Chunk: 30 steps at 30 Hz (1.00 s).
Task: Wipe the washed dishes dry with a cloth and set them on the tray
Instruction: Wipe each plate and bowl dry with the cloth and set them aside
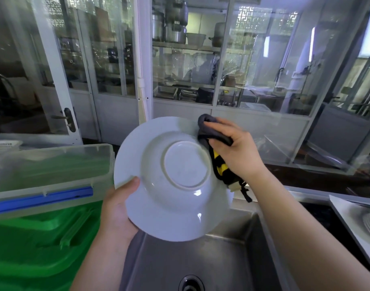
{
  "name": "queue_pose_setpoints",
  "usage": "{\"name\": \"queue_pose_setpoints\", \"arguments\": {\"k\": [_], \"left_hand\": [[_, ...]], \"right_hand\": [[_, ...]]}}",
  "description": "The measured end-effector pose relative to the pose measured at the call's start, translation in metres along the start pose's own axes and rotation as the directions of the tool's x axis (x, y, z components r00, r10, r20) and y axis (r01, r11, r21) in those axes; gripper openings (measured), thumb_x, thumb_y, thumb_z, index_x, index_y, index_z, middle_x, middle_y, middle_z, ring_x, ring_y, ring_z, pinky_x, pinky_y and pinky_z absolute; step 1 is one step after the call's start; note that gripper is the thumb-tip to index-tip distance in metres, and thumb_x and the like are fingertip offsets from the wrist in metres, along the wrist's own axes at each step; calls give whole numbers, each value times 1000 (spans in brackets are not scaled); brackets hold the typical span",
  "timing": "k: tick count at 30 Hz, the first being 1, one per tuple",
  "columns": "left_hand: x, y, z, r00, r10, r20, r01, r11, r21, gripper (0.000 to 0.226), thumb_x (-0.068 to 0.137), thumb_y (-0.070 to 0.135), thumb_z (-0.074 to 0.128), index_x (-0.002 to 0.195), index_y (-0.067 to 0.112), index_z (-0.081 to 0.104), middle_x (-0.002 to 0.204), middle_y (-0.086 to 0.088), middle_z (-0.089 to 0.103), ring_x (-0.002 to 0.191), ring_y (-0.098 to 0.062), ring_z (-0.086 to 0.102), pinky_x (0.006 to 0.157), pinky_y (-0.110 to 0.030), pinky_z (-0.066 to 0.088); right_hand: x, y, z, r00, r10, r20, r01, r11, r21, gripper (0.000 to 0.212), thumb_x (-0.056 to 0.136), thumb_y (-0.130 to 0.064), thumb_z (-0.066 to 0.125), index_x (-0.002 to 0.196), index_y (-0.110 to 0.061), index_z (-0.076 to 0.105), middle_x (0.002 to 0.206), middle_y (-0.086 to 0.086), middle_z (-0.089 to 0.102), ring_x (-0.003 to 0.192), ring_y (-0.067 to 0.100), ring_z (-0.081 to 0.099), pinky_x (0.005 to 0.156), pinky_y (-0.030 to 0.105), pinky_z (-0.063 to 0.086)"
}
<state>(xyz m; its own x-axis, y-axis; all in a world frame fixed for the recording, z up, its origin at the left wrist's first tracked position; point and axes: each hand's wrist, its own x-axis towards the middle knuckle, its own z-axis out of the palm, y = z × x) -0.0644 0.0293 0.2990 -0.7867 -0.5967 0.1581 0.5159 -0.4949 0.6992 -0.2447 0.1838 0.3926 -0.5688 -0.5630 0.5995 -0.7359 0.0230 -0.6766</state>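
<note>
White round ceramic plate (175,177), underside showing, hangs over the steel sink (211,259); left hand (119,208) grips its lower-left rim, right hand (234,148) presses a bunched grey, black-and-yellow cloth (213,143) against its upper-right rim.

Green bin (33,248) left, tray (352,219) right — open sink (200,259) between

One white plate (171,177) is held between two hands, left (116,211) and right (236,152). One cloth (219,156) is gripped in the right hand. One sink (200,259) is seen beneath both hands.
</note>
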Motion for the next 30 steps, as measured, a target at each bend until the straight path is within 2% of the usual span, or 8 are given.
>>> {"name": "queue_pose_setpoints", "arguments": {"k": [6,13,17,21,23,26,28,30], "left_hand": [[3,-6,-8,998,47,-42,-51,994,-98,39,86,21,47,120,15,66,116,-10,69,105,-32,66,77,-43,57],[11,-14,-7,983,101,-152,-127,977,-171,45,88,18,46,132,10,55,121,-9,66,110,-31,63,82,-42,55],[12,-20,-5,985,4,-173,-41,976,-213,47,88,24,44,125,2,61,115,-17,67,102,-32,66,80,-38,57],[9,-18,-2,995,23,-94,-42,980,-197,50,83,26,55,127,3,59,126,-19,61,112,-34,61,90,-41,52],[6,-19,-3,994,57,-97,-74,980,-184,70,76,25,65,140,5,45,137,-18,53,123,-37,52,98,-48,45],[0,-19,-11,987,84,-134,-107,978,-178,55,84,22,54,137,11,51,124,-8,64,115,-30,60,83,-42,55],[-6,-20,-16,986,75,-149,-100,981,-167,49,83,23,54,130,13,58,117,-6,68,107,-28,65,76,-39,56],[-10,-23,-19,987,65,-148,-90,982,-164,37,85,22,52,117,16,68,111,-7,71,101,-28,68,73,-39,57]], "right_hand": [[-28,21,0,999,32,-42,-39,985,-168,45,83,1,66,120,-25,66,138,0,49,128,13,46,112,26,32],[-77,7,39,973,-225,48,230,957,-177,44,72,0,64,113,-13,71,138,9,47,129,23,47,109,34,36],[-95,-5,65,850,-441,288,496,855,-152,48,73,5,60,117,-13,70,138,15,48,128,27,44,109,35,34],[-90,1,61,855,-446,263,492,858,-145,50,74,7,58,118,-13,69,139,15,47,128,26,44,109,33,34],[-81,11,52,925,-361,119,377,911,-168,48,76,2,56,119,-16,68,140,11,46,130,18,43,110,25,33],[-66,28,38,992,-18,-125,7,996,-87,45,86,-2,61,123,-28,61,139,0,49,126,2,43,104,9,30],[-64,40,35,916,288,-279,-249,954,165,39,91,-4,57,119,-32,59,127,-5,60,118,8,54,103,21,41],[-67,45,33,740,624,-250,-405,711,575,28,95,-6,52,115,-23,62,103,-5,70,97,14,67,82,33,56]]}}
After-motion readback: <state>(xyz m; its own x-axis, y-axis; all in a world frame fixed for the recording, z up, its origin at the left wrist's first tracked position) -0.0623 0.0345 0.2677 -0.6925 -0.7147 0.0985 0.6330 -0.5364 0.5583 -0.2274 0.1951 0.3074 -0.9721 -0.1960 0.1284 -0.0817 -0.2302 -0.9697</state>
